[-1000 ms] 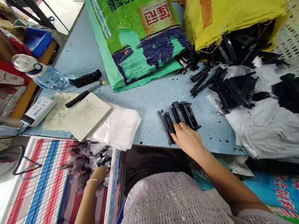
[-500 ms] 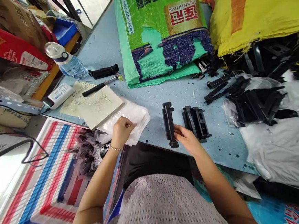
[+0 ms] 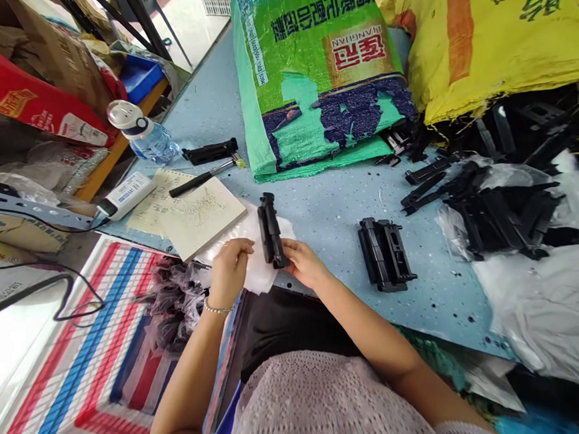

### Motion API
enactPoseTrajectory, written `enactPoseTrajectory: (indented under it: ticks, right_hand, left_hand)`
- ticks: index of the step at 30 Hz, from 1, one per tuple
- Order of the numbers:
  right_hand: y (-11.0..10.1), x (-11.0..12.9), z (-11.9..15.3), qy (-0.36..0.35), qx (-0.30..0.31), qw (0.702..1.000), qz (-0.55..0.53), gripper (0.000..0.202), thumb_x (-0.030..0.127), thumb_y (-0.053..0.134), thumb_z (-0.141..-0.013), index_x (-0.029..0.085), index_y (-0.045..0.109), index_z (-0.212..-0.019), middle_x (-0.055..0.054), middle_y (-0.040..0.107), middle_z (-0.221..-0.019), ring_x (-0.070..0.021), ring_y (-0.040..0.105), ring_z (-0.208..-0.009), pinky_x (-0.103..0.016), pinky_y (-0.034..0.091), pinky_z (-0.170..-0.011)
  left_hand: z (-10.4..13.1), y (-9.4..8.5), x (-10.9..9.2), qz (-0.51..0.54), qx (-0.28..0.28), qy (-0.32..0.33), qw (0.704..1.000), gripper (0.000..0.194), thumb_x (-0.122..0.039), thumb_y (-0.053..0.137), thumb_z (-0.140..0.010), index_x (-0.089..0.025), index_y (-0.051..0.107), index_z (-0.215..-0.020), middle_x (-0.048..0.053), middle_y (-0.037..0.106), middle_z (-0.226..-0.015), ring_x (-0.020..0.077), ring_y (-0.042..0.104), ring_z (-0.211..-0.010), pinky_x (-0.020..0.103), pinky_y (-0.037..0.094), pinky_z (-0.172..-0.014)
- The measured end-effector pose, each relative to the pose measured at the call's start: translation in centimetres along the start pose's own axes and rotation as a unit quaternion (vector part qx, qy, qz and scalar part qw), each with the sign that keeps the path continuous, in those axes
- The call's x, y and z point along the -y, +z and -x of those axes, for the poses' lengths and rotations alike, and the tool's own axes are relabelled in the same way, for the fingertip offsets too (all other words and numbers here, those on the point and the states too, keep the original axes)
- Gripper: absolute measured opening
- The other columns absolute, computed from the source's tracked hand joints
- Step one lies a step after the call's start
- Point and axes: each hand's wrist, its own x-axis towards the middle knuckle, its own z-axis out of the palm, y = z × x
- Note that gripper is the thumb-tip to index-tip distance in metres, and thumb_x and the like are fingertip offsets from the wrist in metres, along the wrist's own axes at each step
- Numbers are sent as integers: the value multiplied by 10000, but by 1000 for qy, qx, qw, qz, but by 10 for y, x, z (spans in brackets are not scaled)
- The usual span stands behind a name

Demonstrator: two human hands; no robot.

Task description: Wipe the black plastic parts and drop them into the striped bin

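- The black part (image 3: 270,230) is just right of the pad (image 3: 202,214), over the white plastic bags (image 3: 261,276); whether it touches them I cannot tell.
- It is long and narrow, dark with a faint shine, with blocky ends and a stepped ridge running along its length. Its long side points away from the person, slightly tilted.
- The right hand (image 3: 303,263) grips the near end from the side, fingers closed against it; some fingertips are hidden behind the part.
- The left hand (image 3: 229,268) is over the bags at the pad's near right corner, fingers bent and drawn together with the thumb. Whether they have caught any film, I cannot tell.
- Two more parts (image 3: 387,255) lie side by side on the blue speckled surface (image 3: 323,204), well to the right of the pad. The right one shows slots along its length.
- A tool (image 3: 196,183) with a black handle lies across the pad's far edge.
- Beyond the pad are another black part (image 3: 210,151) and a clear bottle (image 3: 150,139).
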Motion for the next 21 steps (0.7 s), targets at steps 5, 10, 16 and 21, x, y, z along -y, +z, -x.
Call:
enactPoseTrajectory:
  ticks: [5, 10, 16, 21]
  right_hand:
    - [-20, 4, 16, -25, -25, 999, 32, 338, 415, 876, -669, 194, 738, -885, 3, 713, -807, -134, 629, -706, -263, 528, -682]
    - [-28, 6, 56, 49, 78, 995, 34, 311, 445, 837, -743, 181, 703, -839, -33, 734, -815, -166, 691, -696, -253, 534, -584]
    - [-30, -22, 43, 205, 132, 967, -69, 417, 417, 872, -690, 126, 676, -915, -68, 747, -830, -128, 695, -651, -187, 544, -544]
    - [-16, -19, 28, 35, -7, 999, -1, 534, 380, 891, -649, 211, 604, -1067, 27, 692, -780, -123, 635, -620, -229, 538, -569]
  left_hand:
    - [-1, -16, 0, -203, 12, 85, 975, 453, -63, 413, -862, -150, 724, -1179, 134, 720, -1204, 276, 655, -1125, 476, 507, -1037]
    - [-3, -12, -3, -119, 24, 49, 991, 488, -114, 454, -900, -168, 653, -1342, 126, 652, -1339, 214, 677, -1078, 367, 573, -960]
    - [10, -15, -7, -113, 8, 100, 989, 560, -88, 440, -946, -201, 513, -1490, 163, 552, -1456, 226, 642, -1210, 366, 582, -987]
    - [48, 5, -30, -47, 116, 247, 961, 708, 1, 379, -946, -261, 328, -1602, 138, 544, -1470, 210, 544, -1382, 380, 503, -1143]
